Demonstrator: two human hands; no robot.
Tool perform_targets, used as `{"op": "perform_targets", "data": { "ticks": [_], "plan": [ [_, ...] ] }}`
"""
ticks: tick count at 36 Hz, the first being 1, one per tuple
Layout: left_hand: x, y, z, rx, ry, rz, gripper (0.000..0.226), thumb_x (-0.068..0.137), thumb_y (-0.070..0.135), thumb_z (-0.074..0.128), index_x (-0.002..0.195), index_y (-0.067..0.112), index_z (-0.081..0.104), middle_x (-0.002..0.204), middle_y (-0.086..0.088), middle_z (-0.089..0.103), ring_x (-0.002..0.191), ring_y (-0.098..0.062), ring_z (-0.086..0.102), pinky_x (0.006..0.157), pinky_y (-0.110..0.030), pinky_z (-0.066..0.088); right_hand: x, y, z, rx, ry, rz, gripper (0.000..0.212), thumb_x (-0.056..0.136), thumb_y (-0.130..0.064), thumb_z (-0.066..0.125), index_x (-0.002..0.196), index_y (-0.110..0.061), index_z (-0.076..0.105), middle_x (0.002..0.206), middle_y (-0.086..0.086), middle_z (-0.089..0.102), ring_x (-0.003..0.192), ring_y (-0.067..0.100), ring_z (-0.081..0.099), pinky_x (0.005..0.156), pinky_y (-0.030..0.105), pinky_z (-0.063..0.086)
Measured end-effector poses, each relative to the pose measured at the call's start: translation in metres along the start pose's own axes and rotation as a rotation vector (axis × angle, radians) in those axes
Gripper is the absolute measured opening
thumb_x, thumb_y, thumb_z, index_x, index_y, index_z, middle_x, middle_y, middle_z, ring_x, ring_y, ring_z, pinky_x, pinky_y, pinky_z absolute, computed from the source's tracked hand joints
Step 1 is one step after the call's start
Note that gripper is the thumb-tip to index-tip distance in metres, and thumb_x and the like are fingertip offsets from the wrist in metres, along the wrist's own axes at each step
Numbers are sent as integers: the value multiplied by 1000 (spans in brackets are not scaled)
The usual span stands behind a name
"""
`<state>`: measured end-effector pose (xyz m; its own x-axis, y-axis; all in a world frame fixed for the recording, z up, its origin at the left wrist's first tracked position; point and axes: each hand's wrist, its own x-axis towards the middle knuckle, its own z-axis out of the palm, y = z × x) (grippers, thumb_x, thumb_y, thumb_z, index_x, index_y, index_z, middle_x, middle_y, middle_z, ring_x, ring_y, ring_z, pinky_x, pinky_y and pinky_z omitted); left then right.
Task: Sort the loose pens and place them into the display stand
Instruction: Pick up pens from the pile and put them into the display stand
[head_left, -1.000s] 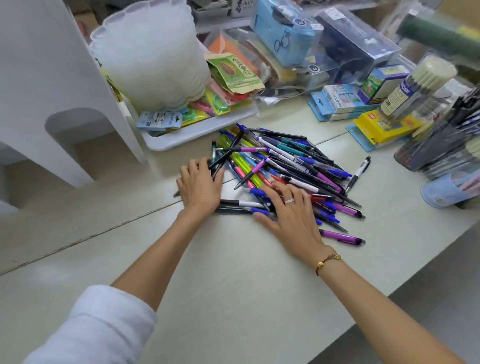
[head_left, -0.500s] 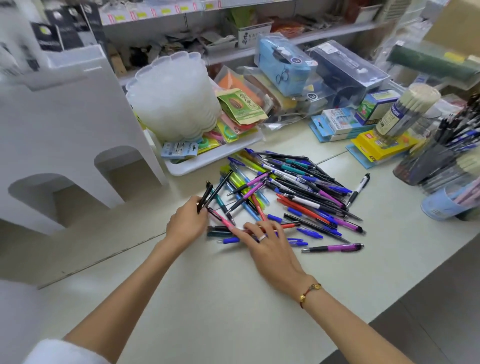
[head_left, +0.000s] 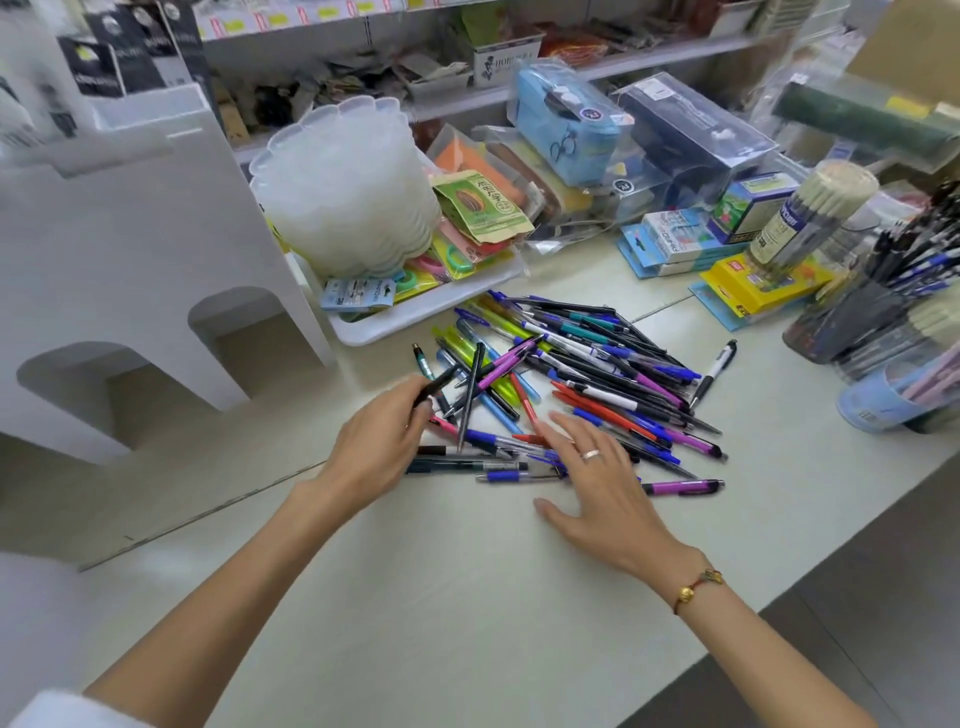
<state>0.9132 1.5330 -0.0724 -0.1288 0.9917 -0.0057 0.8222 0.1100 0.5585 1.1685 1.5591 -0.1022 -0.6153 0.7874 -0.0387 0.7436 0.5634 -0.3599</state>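
2 hands are over the surface (head_left: 467, 597): the left hand (head_left: 371, 457) and the right hand (head_left: 602, 488). 1 heap of loose pens (head_left: 582, 374) lies there, too tangled to count exactly, several dozen at least. Apart from the heap lies 1 white-and-black pen (head_left: 714, 371), and at its near edge 1 purple pen (head_left: 683, 487). There is 1 white tray (head_left: 415, 317), 1 stack of clear plastic dishes (head_left: 348, 192), 1 white display stand (head_left: 130, 249), 1 blue cup (head_left: 878, 405), 1 ring (head_left: 591, 455) and 1 bracelet (head_left: 696, 590)
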Motion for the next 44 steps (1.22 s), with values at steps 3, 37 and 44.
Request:
{"op": "perform_targets", "data": {
  "ticks": [3, 37, 44],
  "plan": [
    [1, 3, 6, 17, -72, 155, 23, 101, 24, 43, 121, 25, 56, 101, 7, 57, 92, -15, 48, 76, -32, 40, -13, 5, 4, -57, 72, 157, 70, 90, -28, 62, 150, -21, 27, 151, 3, 31, 140, 21, 27, 116, 33, 21],
    [20, 49, 36, 642, -357, -65, 69, 81, 45, 68, 128, 6, 36, 127, -13, 46, 116, -29, 48, 85, -35, 45, 31, -35, 24, -124, 75, 394, 48, 101, -35, 34, 146, -17, 31, 138, 6, 39, 128, 22, 35, 108, 39, 25],
    [23, 60, 51, 994, -390, 81, 34, 99, 14, 44, 130, 1, 38, 126, -14, 50, 111, -28, 57, 87, -37, 53, 28, -23, 17, -116, 85, 320, 40, 102, -29, 36, 141, -20, 40, 132, 3, 44, 120, 21, 39, 98, 33, 32]
  ]
}}
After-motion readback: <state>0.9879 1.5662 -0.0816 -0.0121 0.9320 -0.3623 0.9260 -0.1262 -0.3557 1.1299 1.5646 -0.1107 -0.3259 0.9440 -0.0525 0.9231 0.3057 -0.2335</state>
